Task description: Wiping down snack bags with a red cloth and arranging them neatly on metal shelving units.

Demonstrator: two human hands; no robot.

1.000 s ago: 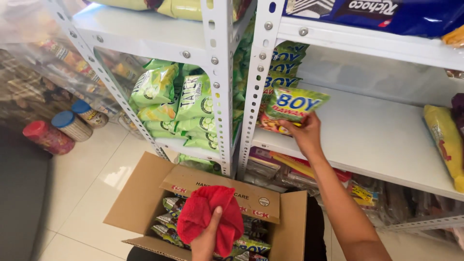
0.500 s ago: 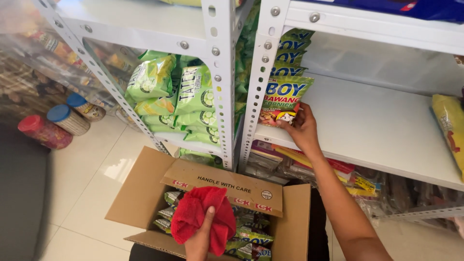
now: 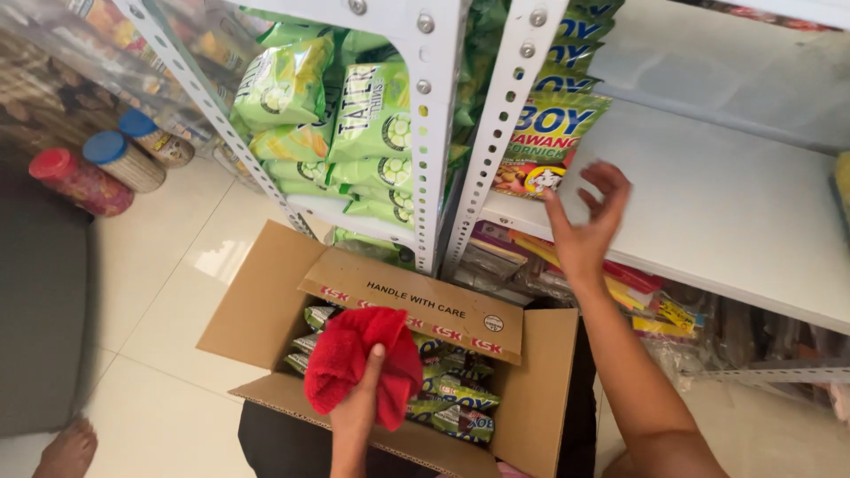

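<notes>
Left hand [image 3: 359,403] around red cloth [image 3: 354,358]; right hand [image 3: 584,221] open beside snack packet [image 3: 544,146]

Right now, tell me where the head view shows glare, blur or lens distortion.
Head view: glare sits on the glossy floor tiles beside the cardboard box; the white shelf is brightly lit; the shelf uprights lean apart, wide-angle distortion; the right hand is slightly soft; the red cloth in the left hand looks sharp.

white shelf [image 3: 735,204] lies open right of stacked snack packets [image 3: 544,146].
</notes>
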